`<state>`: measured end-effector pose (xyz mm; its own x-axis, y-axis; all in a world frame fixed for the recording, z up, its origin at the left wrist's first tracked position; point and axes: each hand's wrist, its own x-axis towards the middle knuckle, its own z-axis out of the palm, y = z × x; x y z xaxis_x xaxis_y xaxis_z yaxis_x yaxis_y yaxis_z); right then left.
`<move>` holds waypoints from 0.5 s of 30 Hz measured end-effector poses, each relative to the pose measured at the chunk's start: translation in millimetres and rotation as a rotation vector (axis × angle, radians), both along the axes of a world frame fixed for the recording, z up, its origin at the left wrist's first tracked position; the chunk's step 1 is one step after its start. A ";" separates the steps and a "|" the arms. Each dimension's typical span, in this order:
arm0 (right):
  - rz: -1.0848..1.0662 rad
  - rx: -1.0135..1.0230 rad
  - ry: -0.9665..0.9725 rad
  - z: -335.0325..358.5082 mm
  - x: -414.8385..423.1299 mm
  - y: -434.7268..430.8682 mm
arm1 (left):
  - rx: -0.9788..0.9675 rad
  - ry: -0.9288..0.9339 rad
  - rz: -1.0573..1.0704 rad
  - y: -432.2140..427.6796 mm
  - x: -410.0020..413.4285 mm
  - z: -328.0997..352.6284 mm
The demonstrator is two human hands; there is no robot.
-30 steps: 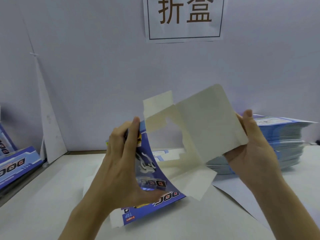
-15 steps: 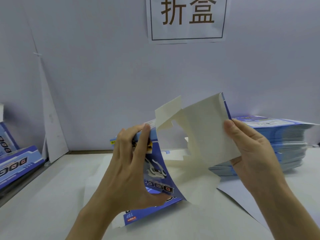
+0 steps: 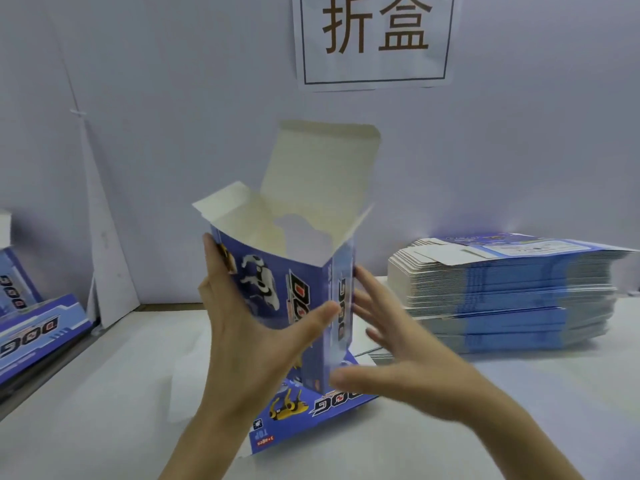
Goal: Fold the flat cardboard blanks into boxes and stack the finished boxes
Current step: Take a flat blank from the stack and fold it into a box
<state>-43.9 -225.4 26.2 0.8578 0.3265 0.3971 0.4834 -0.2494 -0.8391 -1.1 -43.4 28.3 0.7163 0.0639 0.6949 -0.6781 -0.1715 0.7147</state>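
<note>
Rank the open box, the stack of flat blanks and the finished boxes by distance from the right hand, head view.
1. Open box, just left of the right hand, at its fingertips.
2. Stack of flat blanks, to its right.
3. Finished boxes, far left.

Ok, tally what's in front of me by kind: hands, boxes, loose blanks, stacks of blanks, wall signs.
Half-folded box: 1
Hands: 2 (left hand gripping that box, right hand open beside it)
Boxes at the left edge: 2 in view, cropped
Loose flat blank: 1
Stack of blanks: 1
Wall sign: 1
Total: 8
</note>
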 end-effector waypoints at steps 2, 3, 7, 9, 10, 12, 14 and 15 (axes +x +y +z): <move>-0.034 0.048 -0.091 -14.5 6.1 13.6 | -0.010 0.079 -0.057 -2.9 -1.6 -1.9; -0.096 0.096 -0.127 -16.4 8.5 16.5 | 0.002 0.089 -0.065 -3.3 -2.1 -2.7; -0.174 0.345 -0.013 -6.7 12.5 0.3 | 0.027 0.080 -0.167 4.8 6.9 -4.8; -0.118 0.422 0.085 -2.2 12.6 -10.4 | 0.057 0.181 -0.287 7.4 13.1 -5.7; -0.101 0.437 0.112 -1.3 12.9 -14.0 | 0.042 0.243 -0.354 6.9 14.3 -6.4; -0.108 0.455 0.137 -1.6 14.5 -17.4 | -0.001 0.327 -0.419 4.1 16.4 -9.6; -0.133 0.459 0.145 -3.2 16.1 -18.1 | -0.031 0.341 -0.429 0.5 17.0 -12.1; -0.145 0.455 0.146 -3.6 16.4 -18.1 | -0.068 0.336 -0.433 -1.3 17.1 -13.0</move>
